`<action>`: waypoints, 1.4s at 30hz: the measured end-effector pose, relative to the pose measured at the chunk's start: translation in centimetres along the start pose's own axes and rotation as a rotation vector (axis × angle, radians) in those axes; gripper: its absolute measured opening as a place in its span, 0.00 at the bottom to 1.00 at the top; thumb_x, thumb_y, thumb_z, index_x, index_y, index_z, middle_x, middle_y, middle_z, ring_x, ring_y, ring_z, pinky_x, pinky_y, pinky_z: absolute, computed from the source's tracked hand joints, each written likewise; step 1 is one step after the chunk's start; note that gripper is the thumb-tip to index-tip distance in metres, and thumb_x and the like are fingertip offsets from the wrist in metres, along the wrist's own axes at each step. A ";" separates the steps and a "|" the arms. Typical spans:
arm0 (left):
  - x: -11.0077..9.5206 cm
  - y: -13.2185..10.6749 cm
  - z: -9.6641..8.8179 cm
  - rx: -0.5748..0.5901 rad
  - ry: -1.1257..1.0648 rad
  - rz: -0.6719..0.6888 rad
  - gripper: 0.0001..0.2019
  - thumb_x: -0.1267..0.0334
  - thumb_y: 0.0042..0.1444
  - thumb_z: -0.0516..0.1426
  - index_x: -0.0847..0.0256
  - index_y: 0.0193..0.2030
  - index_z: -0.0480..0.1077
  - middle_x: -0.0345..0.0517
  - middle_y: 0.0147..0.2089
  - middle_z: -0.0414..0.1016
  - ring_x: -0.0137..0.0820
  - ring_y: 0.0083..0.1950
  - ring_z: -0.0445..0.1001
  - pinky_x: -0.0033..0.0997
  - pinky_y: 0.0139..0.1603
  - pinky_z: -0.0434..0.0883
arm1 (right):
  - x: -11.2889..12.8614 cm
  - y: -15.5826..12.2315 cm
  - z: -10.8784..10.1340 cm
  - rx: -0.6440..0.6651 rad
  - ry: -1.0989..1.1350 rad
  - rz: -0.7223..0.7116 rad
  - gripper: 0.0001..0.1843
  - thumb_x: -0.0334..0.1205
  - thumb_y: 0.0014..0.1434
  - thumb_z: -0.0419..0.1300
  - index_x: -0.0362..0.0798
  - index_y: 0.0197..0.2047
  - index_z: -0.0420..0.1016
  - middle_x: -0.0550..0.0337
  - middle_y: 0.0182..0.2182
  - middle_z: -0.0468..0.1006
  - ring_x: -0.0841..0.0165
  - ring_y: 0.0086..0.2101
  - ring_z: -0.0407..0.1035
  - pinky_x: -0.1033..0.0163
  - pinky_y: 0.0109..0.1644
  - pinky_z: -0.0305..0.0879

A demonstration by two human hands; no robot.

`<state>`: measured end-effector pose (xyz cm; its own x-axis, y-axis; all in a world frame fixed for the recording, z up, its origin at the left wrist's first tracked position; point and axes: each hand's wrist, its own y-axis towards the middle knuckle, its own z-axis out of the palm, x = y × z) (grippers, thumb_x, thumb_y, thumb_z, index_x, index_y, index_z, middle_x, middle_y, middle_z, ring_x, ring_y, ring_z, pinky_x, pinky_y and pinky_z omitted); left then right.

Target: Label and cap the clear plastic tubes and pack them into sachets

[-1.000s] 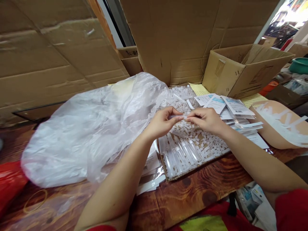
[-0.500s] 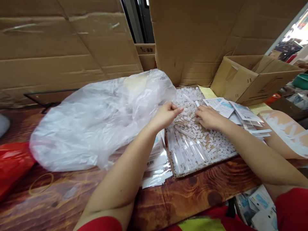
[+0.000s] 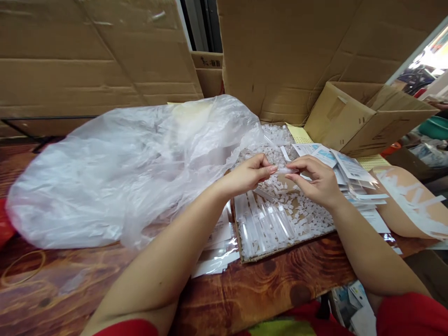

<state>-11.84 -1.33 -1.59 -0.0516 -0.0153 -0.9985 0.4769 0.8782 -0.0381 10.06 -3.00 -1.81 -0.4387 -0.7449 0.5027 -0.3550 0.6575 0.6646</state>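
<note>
Plastic sheeting [image 3: 122, 172] spreads left of the left hand [image 3: 245, 178], whose thumb and finger pinch one end of a clear tube [image 3: 281, 171], which bridges to the right hand [image 3: 321, 183], its thumb and finger slightly parted around the other end, near printed packets [image 3: 353, 166].

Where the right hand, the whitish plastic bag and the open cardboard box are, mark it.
Right hand [image 3: 319, 181]: head view, middle of the hand behind the thumb.
Whitish plastic bag [image 3: 129, 172]: head view, crumpled middle.
Open cardboard box [image 3: 356, 125]: head view, left outer panel.
</note>
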 end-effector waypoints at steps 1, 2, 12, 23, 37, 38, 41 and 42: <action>0.0 0.0 0.1 0.013 -0.012 -0.006 0.16 0.55 0.63 0.63 0.58 0.33 0.61 0.33 0.24 0.63 0.20 0.20 0.55 0.22 0.21 0.52 | 0.0 -0.1 0.0 -0.007 0.016 0.002 0.04 0.42 0.64 0.66 0.54 0.42 0.81 0.55 0.39 0.84 0.62 0.40 0.77 0.53 0.46 0.74; 0.1 0.0 0.2 0.025 -0.020 -0.012 0.16 0.55 0.63 0.62 0.58 0.34 0.60 0.32 0.24 0.63 0.20 0.20 0.55 0.22 0.20 0.52 | 0.0 -0.2 -0.1 -0.012 0.031 0.014 0.05 0.43 0.64 0.67 0.53 0.42 0.81 0.55 0.39 0.84 0.62 0.40 0.78 0.53 0.46 0.74; 0.2 0.4 1.6 -0.006 -0.063 -0.046 0.13 0.60 0.65 0.61 0.57 0.34 0.59 0.31 0.22 0.61 0.20 0.20 0.54 0.21 0.19 0.51 | 0.0 -0.7 -0.6 0.131 0.143 0.345 0.27 0.68 0.62 0.62 0.50 0.42 0.77 0.58 0.33 0.80 0.66 0.33 0.74 0.59 0.39 0.70; 0.3 0.4 1.4 0.046 -0.111 -0.068 0.20 0.51 0.59 0.65 0.56 0.34 0.58 0.30 0.22 0.60 0.20 0.19 0.52 0.22 0.19 0.50 | 0.8 -0.6 -0.2 0.162 0.063 0.381 0.19 0.58 0.67 0.58 0.51 0.34 0.71 0.64 0.23 0.71 0.70 0.25 0.65 0.62 0.31 0.61; -0.6 -0.2 -1.6 -0.152 0.700 0.265 0.14 0.54 0.63 0.59 0.59 0.51 0.67 0.50 0.51 0.78 0.40 0.52 0.75 0.39 0.56 0.69 | -2.8 4.3 0.5 0.374 0.457 0.716 0.29 0.70 0.53 0.66 0.51 0.27 0.69 0.71 0.14 0.55 0.74 0.17 0.47 0.65 0.21 0.45; -0.3 0.0 -2.2 -0.186 0.774 0.261 0.17 0.55 0.63 0.58 0.59 0.55 0.67 0.52 0.56 0.77 0.42 0.57 0.74 0.43 0.62 0.68 | -3.8 5.5 0.5 0.322 0.294 0.636 0.29 0.69 0.56 0.64 0.51 0.26 0.69 0.69 0.16 0.58 0.73 0.19 0.51 0.64 0.23 0.50; 1.1 0.5 -3.3 -0.246 1.029 0.254 0.20 0.66 0.62 0.56 0.64 0.61 0.68 0.57 0.63 0.74 0.47 0.68 0.68 0.50 0.72 0.60 | -6.7 9.1 1.0 0.136 -0.263 0.527 0.27 0.64 0.64 0.59 0.50 0.26 0.70 0.57 0.24 0.73 0.64 0.29 0.66 0.60 0.34 0.64; 1.6 0.7 -3.4 -0.240 1.092 0.247 0.22 0.70 0.62 0.54 0.66 0.62 0.69 0.59 0.65 0.73 0.47 0.70 0.67 0.49 0.73 0.59 | -7.3 10.0 1.2 0.132 -0.400 0.566 0.26 0.62 0.66 0.56 0.49 0.30 0.73 0.52 0.29 0.77 0.61 0.33 0.70 0.57 0.39 0.67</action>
<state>-14.56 0.89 -3.06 -0.7703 0.4910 -0.4069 0.4064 0.8697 0.2801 8.71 9.21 0.49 -0.8463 -0.2022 0.4929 -0.0684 0.9588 0.2759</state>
